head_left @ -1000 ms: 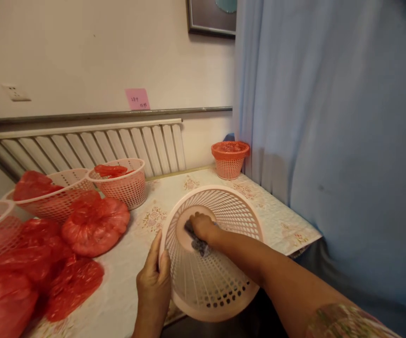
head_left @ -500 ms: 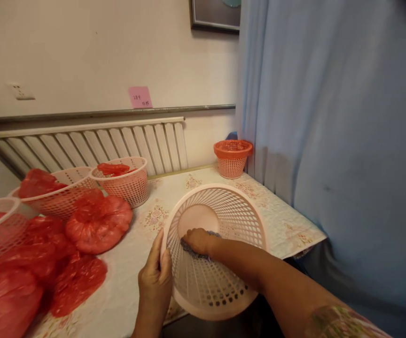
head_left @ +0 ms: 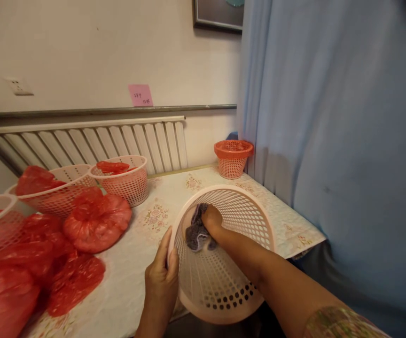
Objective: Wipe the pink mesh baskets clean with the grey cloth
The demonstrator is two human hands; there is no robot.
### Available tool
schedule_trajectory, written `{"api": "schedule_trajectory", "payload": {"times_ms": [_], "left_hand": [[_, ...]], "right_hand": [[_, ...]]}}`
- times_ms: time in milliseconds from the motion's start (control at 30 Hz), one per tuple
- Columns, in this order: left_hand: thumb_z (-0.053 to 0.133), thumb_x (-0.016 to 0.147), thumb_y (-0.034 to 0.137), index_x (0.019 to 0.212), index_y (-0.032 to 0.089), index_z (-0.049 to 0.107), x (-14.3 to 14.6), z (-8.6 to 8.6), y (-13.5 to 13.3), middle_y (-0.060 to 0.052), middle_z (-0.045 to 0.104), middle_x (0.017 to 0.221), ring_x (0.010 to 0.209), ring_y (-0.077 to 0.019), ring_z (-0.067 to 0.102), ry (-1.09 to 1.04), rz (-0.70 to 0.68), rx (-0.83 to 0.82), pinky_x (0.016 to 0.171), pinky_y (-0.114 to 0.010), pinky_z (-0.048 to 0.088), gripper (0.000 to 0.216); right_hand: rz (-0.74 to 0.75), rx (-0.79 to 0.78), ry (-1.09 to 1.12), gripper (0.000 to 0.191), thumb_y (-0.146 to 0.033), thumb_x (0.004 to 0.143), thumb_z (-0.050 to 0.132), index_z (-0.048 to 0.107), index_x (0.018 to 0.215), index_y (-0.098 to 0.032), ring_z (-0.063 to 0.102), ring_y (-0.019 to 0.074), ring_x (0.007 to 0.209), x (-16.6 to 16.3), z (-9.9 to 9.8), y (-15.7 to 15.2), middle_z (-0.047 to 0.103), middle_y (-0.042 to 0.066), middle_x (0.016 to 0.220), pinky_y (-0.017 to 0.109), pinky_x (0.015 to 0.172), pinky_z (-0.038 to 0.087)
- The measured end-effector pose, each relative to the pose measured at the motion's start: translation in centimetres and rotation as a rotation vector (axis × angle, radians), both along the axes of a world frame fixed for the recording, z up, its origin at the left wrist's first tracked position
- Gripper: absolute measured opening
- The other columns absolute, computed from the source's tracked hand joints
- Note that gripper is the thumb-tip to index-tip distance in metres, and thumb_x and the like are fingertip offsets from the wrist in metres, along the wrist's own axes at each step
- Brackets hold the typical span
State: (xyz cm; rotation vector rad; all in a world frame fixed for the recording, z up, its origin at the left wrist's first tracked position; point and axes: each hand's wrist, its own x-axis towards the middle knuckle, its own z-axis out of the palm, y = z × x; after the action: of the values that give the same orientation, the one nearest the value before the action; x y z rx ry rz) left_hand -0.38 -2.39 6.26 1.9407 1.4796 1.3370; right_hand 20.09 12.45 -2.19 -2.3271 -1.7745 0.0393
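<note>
1. Step, as judged: working the gray cloth over the inside of the pale pink basket.
2. Basket: tilted, mouth toward wearer, at the table's near edge; can't tell if it touches.
3. Left hand: at basket's nine o'clock, thumb and fingers narrow, pinching the rim.
4. Right hand: inside, arm in from four o'clock; fingers bunched on cloth, tips hidden.
5. Cloth: toward basket's ten o'clock, partly hanging loose below the hand.
6. Next move likely calls for a steady left pinch, cloth flat to the wall.
7. Around: lidless orange-lined basket at twelve; knotted red bag between nine and ten, apart.
</note>
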Motion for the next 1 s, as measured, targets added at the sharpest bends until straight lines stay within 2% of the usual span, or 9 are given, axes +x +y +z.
{"api": "schedule_trajectory", "payload": {"times_ms": [133, 267, 367, 467, 600, 667, 767, 867, 1000], "left_hand": [[0.044, 0.086, 0.031, 0.131, 0.02, 0.05, 0.0, 0.5, 0.2, -0.006, 0.069, 0.116, 0.095, -0.0172, 0.069, -0.002, -0.065, -0.002, 0.08, -0.023, 0.054, 0.047], [0.045, 0.086, 0.032, 0.132, 0.019, 0.049, 0.1, 0.6, 0.2, -0.005, 0.07, 0.112, 0.087, -0.0159, 0.07, -0.038, -0.039, -0.002, 0.075, -0.023, 0.054, 0.048], [0.045, 0.086, 0.032, 0.133, 0.02, 0.048, 0.2, 0.5, 0.0, -0.004, 0.072, 0.104, 0.079, -0.0149, 0.07, -0.049, 0.023, -0.016, 0.068, -0.022, 0.054, 0.048], [0.045, 0.085, 0.031, 0.132, 0.021, 0.049, 0.3, 0.6, -0.2, -0.003, 0.074, 0.093, 0.067, -0.0135, 0.068, -0.042, 0.037, -0.016, 0.063, -0.021, 0.053, 0.048], [0.045, 0.085, 0.032, 0.133, 0.022, 0.049, 0.5, 0.6, -0.4, -0.002, 0.075, 0.084, 0.06, -0.0138, 0.066, -0.036, 0.067, -0.032, 0.058, -0.022, 0.053, 0.049], [0.045, 0.085, 0.032, 0.132, 0.022, 0.049, 0.6, 0.5, -0.4, -0.004, 0.074, 0.098, 0.075, -0.0165, 0.07, -0.043, 0.069, -0.019, 0.064, -0.023, 0.054, 0.048], [0.044, 0.086, 0.032, 0.132, 0.022, 0.049, 0.7, 0.3, -0.5, -0.007, 0.07, 0.113, 0.093, -0.0183, 0.069, -0.058, 0.072, -0.004, 0.075, -0.024, 0.054, 0.048], [0.043, 0.086, 0.031, 0.133, 0.021, 0.048, 0.4, 0.2, -0.5, -0.007, 0.073, 0.106, 0.083, -0.0169, 0.071, -0.036, 0.058, -0.036, 0.071, -0.023, 0.055, 0.048], [0.044, 0.087, 0.03, 0.133, 0.021, 0.048, -0.1, 0.1, -0.4, -0.006, 0.072, 0.108, 0.088, -0.0178, 0.071, 0.004, 0.039, -0.021, 0.074, -0.025, 0.056, 0.047]], "right_hand": [[0.119, 0.026, -0.003, 0.037, -0.021, 0.094, 0.027, 0.053, 0.117, -0.009, 0.063, 0.0233, 0.093, -2.9, -0.5, -0.5, 0.062, 0.019, 0.109, 0.031, 0.073, 0.046], [0.44, -0.005, -0.031, 0.026, -0.024, 0.086, 0.045, 0.058, 0.108, -0.019, 0.063, 0.0215, 0.09, -4.1, -1.7, -2.4, 0.065, 0.01, 0.104, 0.029, 0.073, 0.046], [0.58, -0.062, -0.071, 0.025, -0.027, 0.078, 0.055, 0.06, 0.101, -0.019, 0.064, 0.0225, 0.084, -3.7, -2.0, -3.2, 0.066, 0.01, 0.098, 0.031, 0.07, 0.047], [0.632, -0.083, -0.105, 0.047, -0.037, 0.07, 0.065, 0.055, 0.11, -0.016, 0.063, 0.0255, 0.081, -2.9, -1.3, -3.4, 0.064, 0.014, 0.099, 0.034, 0.066, 0.048], [0.779, -0.008, -0.131, 0.074, -0.041, 0.071, 0.064, 0.032, 0.135, -0.022, 0.059, 0.0247, 0.093, -2.1, 0.0, -4.7, 0.051, 0.013, 0.122, 0.035, 0.074, 0.048], [0.871, 0.026, -0.155, 0.07, -0.036, 0.075, 0.062, 0.029, 0.137, -0.028, 0.054, 0.0238, 0.1, -1.8, 0.2, -5.6, 0.042, 0.01, 0.133, 0.035, 0.079, 0.046], [0.962, 0.035, -0.198, 0.047, -0.03, 0.081, 0.056, 0.043, 0.126, -0.031, 0.051, 0.0233, 0.1, -1.7, -0.1, -6.3, 0.041, 0.007, 0.133, 0.035, 0.078, 0.045], [1.006, 0.034, -0.235, 0.023, -0.029, 0.088, 0.047, 0.057, 0.108, -0.026, 0.05, 0.0236, 0.097, -2.1, -0.5, -6.0, 0.048, 0.008, 0.121, 0.035, 0.075, 0.045], [1.021, 0.055, -0.247, 0.022, -0.027, 0.092, 0.04, 0.06, 0.097, -0.022, 0.047, 0.0241, 0.099, -2.6, 0.0, -4.7, 0.051, 0.009, 0.116, 0.037, 0.078, 0.043]]}}
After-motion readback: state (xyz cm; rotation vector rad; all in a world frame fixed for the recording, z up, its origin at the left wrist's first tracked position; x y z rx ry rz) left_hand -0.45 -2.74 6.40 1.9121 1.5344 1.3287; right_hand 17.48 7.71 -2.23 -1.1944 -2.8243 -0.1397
